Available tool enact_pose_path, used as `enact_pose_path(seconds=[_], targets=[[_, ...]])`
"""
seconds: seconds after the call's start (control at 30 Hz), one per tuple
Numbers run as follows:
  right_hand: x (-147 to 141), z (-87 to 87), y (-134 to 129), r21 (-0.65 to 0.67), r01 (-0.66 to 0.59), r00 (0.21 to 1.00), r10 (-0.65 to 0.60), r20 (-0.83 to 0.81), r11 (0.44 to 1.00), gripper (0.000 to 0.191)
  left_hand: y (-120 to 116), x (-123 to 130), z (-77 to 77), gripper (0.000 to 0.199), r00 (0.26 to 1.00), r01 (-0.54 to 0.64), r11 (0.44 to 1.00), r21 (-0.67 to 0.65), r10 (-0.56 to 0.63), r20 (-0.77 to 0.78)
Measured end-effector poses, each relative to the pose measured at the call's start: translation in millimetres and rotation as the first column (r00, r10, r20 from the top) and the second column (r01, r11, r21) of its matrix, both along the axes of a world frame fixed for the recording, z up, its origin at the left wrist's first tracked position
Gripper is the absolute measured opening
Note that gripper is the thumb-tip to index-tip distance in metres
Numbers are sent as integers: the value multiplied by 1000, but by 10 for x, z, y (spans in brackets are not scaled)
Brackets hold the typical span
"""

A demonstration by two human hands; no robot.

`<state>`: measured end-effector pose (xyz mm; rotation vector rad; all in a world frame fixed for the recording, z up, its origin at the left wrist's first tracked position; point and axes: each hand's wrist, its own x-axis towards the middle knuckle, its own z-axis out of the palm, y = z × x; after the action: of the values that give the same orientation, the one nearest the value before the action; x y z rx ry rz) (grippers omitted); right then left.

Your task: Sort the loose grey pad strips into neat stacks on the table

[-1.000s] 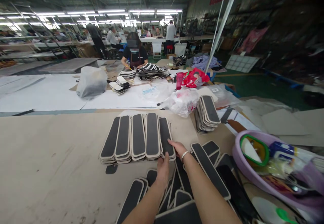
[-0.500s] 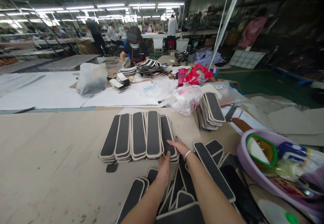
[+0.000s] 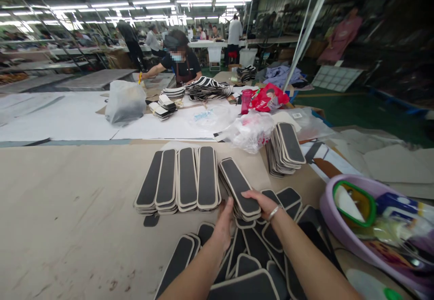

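Note:
A tilted stack of dark panels with pale edges is between my two hands. My right hand grips its right side near the lower end, thumb on top. At its lower left edge is my left hand, thumb up, with its other fingers hidden behind the palm and stack. To the left, several upright stacks stand side by side, the nearest being one with a straight dark top. Loose panels lie in a pile under my forearms.
Another panel stack stands back right, beside a crumpled clear bag. A purple basin with packets is at the right edge. Across the white table, a masked person works beside striped pieces.
The rightmost stack in the row has moved right, away from its neighbour, and turned with its lower end to the right. My hands have moved right with it. The person's arm opposite reaches further left.

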<state>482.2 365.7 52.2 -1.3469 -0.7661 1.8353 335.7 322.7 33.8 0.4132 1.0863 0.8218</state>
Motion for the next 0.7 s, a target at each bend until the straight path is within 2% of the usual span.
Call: enact_pose_path(seconds=[0.07,0.1,0.17,0.23,0.3,0.33,0.37,0.4,0.47,0.53,0.57,0.63,0.7], targets=[[105,192,-166,2,-30,999,30,28,1000,54,-13,28,65,75,989,54,998,-38,-48,142],[128,293,-275,17,-46,994,44,97,999,63,-20,40,97,78,969,94,995,-45,-81,233],[98,490,-553,88,-68,930,31,367,994,82,-55,57,161,84,918,138,989,-53,-108,383],[-31,665,-898,186,-83,741,-64,669,979,97,-145,51,218,87,875,177,980,-88,-116,470],[-210,815,-1268,203,-76,568,-125,814,976,104,-295,8,263,86,851,218,966,-138,-119,511],[-295,884,-1448,189,-59,520,-131,844,980,109,-386,-31,283,85,842,234,959,-158,-119,526],[-365,949,-1617,175,-47,512,-127,849,983,114,-482,-83,303,84,831,247,954,-172,-117,544],[-417,1013,-1771,168,-49,541,-116,833,984,118,-578,-147,323,83,818,255,951,-177,-115,564],[-460,1125,-2026,189,-71,656,-97,749,979,119,-764,-302,367,80,788,256,951,-174,-102,607],[-449,1207,-2201,202,-89,753,-67,654,975,103,-939,-480,415,76,754,260,950,-174,-87,651],[-440,1233,-2260,200,-96,773,-53,632,975,93,-1024,-570,440,75,736,264,948,-178,-78,673],[-445,1261,-2330,187,-128,777,-19,630,974,76,-1187,-746,488,72,708,262,948,-180,-62,704],[-500,1276,-2360,186,-171,774,15,634,968,66,-1330,-906,530,71,706,236,959,-153,-61,705]])
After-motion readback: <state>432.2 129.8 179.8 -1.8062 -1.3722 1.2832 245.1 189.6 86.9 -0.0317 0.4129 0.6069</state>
